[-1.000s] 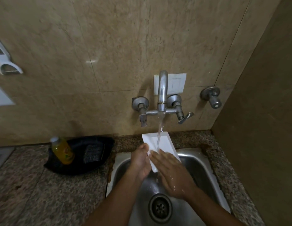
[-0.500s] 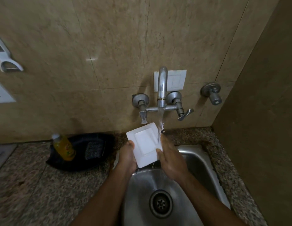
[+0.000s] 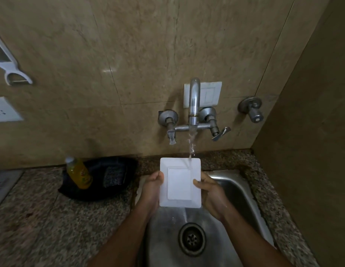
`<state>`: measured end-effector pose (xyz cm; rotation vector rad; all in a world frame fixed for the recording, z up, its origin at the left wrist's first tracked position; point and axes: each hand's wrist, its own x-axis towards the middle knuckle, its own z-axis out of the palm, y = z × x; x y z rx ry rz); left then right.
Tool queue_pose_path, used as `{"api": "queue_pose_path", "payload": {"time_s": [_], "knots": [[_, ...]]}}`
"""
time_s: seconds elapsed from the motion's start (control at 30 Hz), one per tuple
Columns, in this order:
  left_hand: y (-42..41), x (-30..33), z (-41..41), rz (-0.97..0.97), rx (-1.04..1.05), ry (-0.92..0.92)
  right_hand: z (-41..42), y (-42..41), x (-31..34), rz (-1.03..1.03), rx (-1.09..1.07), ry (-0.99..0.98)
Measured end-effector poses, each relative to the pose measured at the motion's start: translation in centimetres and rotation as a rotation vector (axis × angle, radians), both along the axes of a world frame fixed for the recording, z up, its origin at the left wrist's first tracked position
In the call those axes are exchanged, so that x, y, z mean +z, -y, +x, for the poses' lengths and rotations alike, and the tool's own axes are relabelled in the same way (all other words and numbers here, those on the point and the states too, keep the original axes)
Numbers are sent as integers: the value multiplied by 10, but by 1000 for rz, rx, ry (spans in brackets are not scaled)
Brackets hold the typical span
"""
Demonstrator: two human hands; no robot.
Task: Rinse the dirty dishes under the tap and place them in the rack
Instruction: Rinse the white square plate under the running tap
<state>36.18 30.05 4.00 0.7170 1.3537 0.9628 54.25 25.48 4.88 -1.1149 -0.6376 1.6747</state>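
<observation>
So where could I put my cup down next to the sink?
Bare counter lies left of the sink, in front of the black tray holding the yellow bottle. A narrow strip runs along the sink's right, by the wall. The basin is crowded: both hands hold the white plate.

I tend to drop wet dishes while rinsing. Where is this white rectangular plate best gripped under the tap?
Grip the white rectangular plate by its two long side rims, one from each side, as the left hand and right hand do. Its flat raised rim offers purchase, and side grips probably keep the fingers clear of the stream hitting its far edge.
</observation>
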Motion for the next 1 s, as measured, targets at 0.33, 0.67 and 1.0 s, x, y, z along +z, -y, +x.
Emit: {"api": "queue_pose_path", "payload": {"time_s": [0.33,0.67,1.0], "knots": [[9,10,10,83,-191,-24,24,10,-6,5,-95,-81],[-5,-1,0,-61,104,-19,-1,-13,15,57,18,142],[-22,29,-5,-158,36,197,-6,-41,18,12,-86,54]]}}
